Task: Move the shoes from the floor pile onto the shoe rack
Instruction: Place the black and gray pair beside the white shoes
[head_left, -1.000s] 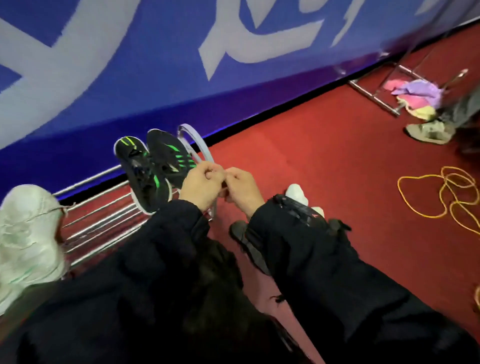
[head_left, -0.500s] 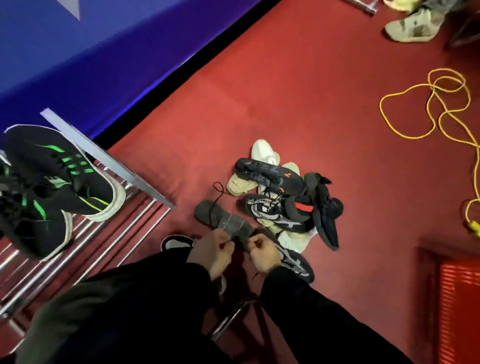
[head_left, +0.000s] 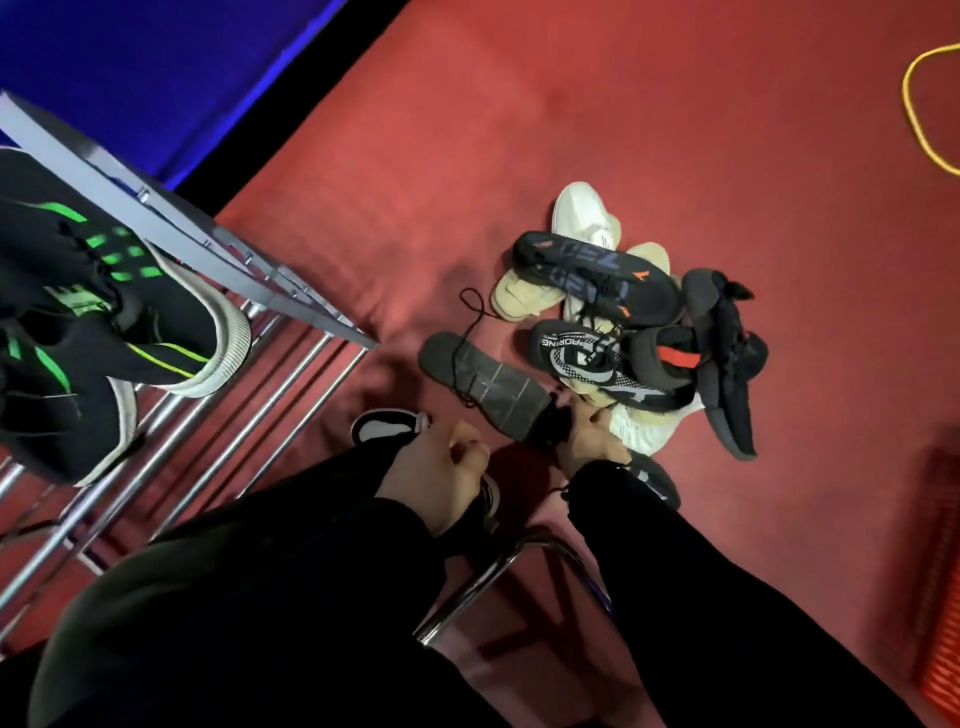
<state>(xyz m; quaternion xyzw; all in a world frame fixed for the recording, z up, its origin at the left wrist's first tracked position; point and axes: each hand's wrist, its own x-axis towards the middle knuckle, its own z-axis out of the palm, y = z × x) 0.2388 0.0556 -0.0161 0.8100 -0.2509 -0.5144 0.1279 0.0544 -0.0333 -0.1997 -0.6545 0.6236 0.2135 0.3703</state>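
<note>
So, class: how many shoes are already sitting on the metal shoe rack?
2. Both are black with green stripes, side by side on the rack at the left: one nearer the rack's end, the other partly cut off by the frame edge. More may lie out of view.

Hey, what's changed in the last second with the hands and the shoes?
The view swung down from the shoe rack to the floor pile. Both hands left the rack: the right hand now grips the heel end of a sole-up dark shoe at the pile's edge, and the left hand hangs loosely curled beside it, seemingly empty. The black and green sneakers stayed on the rack.
</note>
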